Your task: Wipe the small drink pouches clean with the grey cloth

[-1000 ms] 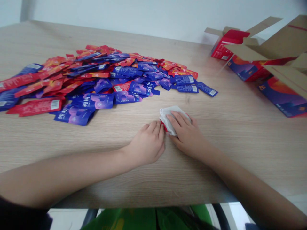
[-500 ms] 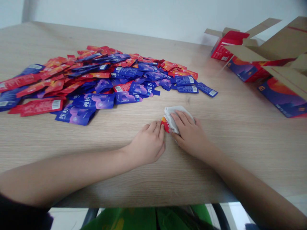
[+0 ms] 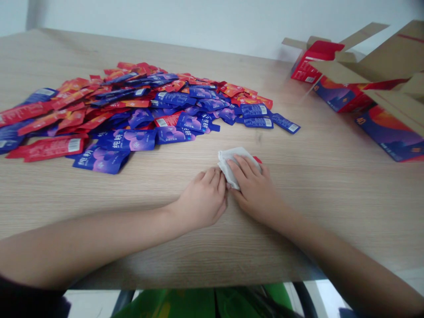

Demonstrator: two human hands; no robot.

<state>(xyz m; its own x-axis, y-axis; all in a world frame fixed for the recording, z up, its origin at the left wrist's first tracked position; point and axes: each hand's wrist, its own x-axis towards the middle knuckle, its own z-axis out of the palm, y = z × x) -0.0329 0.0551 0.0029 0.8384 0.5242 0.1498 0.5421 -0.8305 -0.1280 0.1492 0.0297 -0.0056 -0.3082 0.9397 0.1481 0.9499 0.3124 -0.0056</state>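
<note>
My right hand (image 3: 253, 187) presses a folded white cloth (image 3: 227, 157) down on the wooden table (image 3: 331, 190), fingers together over it. A red sachet (image 3: 257, 159) lies under the cloth, and only a corner shows past my knuckles. My left hand (image 3: 202, 201) rests beside it with curled fingers, the fingertips at the cloth's left edge where the sachet's other end is hidden. A wide pile of red and blue sachets (image 3: 132, 106) lies spread behind my hands, a short gap away.
At the back right lie opened cartons: a red box (image 3: 309, 62), a purple box (image 3: 341, 95) and another purple box (image 3: 391, 132) under brown cardboard flaps (image 3: 394, 57). The table's near edge runs just below my forearms, with a green seat beneath.
My right hand slid the cloth left over the sachet, covering the red end that showed half a second ago. My left hand stayed put.
</note>
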